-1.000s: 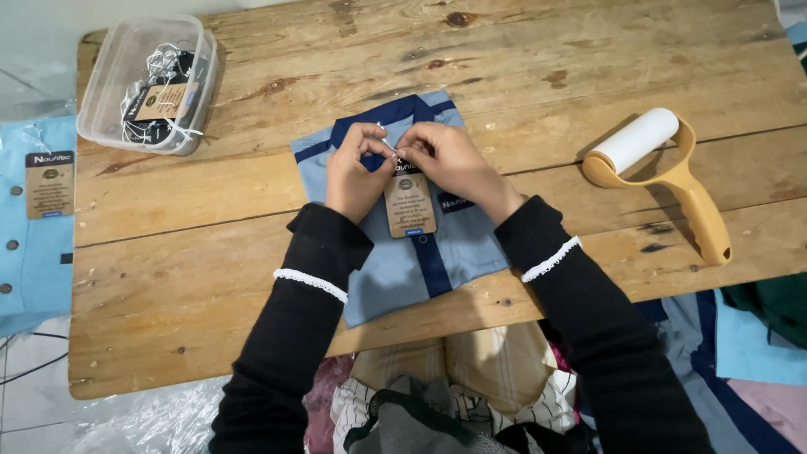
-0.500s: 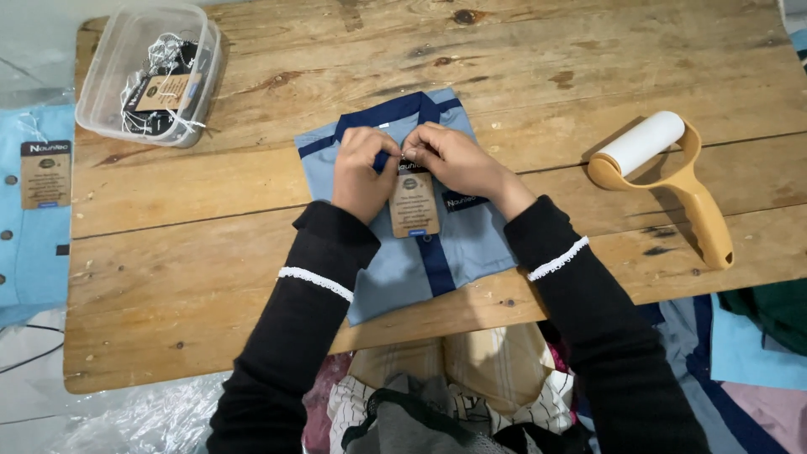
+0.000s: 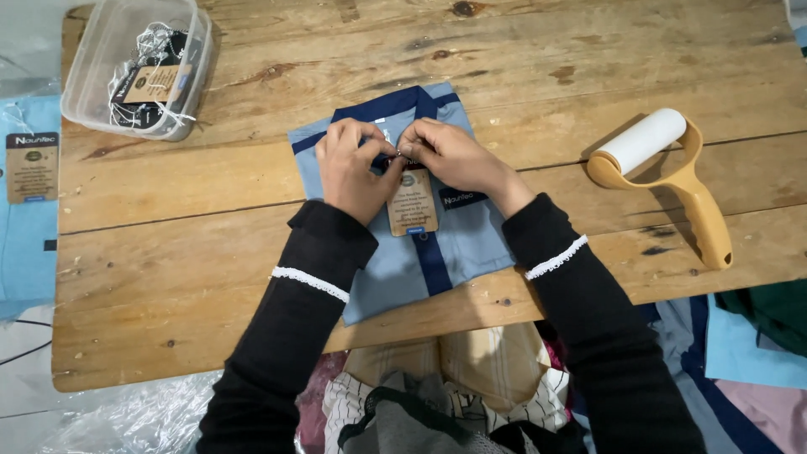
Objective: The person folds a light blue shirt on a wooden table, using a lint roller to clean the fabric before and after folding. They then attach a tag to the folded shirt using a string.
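Note:
A folded light blue shirt with a dark navy collar and placket lies on the wooden table. A brown cardboard hang tag rests on its chest. My left hand and my right hand meet just below the collar, fingers pinched together at the tag's string by the top button. Both wrists wear black sleeves with white lace cuffs. What the fingertips grip is mostly hidden.
A clear plastic box with several tags and strings stands at the table's far left. A lint roller with a yellow handle lies at the right. Another light blue shirt with a tag hangs off the left edge. Clothes are piled below the table.
My hands stay at the shirt's collar with small finger movements. The view has shifted slightly.

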